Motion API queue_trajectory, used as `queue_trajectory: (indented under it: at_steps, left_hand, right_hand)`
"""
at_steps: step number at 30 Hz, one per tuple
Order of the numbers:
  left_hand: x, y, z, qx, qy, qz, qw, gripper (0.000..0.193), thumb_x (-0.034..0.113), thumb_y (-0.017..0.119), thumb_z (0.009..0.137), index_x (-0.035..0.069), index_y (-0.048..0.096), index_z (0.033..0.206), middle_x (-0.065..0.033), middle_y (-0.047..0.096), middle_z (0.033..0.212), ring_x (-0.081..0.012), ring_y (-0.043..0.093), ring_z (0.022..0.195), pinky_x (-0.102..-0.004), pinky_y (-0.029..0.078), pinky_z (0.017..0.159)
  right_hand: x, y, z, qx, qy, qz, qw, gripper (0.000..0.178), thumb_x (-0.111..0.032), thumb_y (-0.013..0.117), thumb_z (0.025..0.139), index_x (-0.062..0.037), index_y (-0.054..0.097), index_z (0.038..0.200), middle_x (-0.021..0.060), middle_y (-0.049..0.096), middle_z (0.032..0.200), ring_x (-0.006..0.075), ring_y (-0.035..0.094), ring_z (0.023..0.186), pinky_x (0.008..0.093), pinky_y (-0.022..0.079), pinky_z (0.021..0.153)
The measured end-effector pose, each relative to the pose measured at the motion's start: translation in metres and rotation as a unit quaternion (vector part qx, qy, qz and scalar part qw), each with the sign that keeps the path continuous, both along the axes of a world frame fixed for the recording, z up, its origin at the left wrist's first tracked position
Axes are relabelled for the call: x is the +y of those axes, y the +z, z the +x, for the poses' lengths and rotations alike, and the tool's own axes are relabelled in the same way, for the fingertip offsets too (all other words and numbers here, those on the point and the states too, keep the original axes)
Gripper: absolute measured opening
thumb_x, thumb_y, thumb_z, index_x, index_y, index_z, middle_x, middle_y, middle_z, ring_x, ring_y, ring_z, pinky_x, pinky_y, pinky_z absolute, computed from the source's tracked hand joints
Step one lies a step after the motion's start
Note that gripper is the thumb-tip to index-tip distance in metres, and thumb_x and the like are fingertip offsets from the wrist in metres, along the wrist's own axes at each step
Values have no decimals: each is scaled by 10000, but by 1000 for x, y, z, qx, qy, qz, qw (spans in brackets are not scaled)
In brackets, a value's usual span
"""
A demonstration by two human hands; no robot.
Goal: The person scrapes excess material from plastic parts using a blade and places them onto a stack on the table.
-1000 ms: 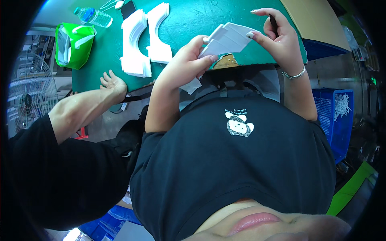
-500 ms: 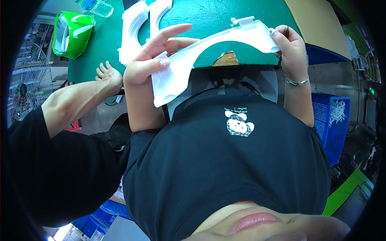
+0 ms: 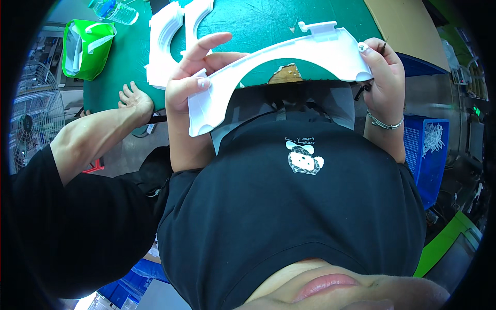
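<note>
A white curved plastic part [image 3: 223, 87], arch-shaped with a clip-like tab on its far edge, is held up in front of me above the table's near edge. My left hand [image 3: 185, 85] grips its left end, thumb on top, with the index finger stretched out away from the part. At the other end, my right hand [image 3: 387, 77] pinches the part's right corner with the thumb. A small dark tool [image 3: 362, 93] also sits in my right hand; its ends poke out above and below the fingers, and its kind is hidden.
Stacked white curved parts [image 3: 161, 46] lie on the green table [image 3: 258, 20], whose near edge is chipped. Left are a green bag [image 3: 89, 49], a bottle [image 3: 118, 11] and a co-worker's hand [image 3: 137, 101]. Right are a cardboard box [image 3: 408, 31] and a blue crate [image 3: 431, 170] with white pieces.
The white part has turned slightly, its right end now a little farther right and lower. My right hand has moved right and down with it, and more of the dark tool shows.
</note>
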State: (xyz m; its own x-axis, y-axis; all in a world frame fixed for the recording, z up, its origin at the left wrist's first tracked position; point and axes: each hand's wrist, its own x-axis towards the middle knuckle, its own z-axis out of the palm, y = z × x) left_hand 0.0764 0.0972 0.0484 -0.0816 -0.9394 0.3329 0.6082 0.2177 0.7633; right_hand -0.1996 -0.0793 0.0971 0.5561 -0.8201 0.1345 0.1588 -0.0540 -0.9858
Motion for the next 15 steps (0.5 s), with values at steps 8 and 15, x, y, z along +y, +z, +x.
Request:
queue_trajectory:
  at_steps: [8,15]
  left_hand:
    - [-5,-16,1,60,-26,-37,997,748,130,582,784,-37,253,1434,-375,467,1283,-275,689,928,-232,569,604]
    - [-7,-17,-5,80,-13,-56,995,881,649,434,891,-26,273,1434,-352,505,1261,-189,695,830,-182,509,525]
  right_hand:
    - [2,8,-5,22,31,63,997,128,-164,594,879,-41,627,886,-10,581,718,16,479,570,165,345,487]
    - [5,7,-2,42,10,39,998,137,-170,586,881,-40,626,881,-12,579,716,16,479,584,169,356,505]
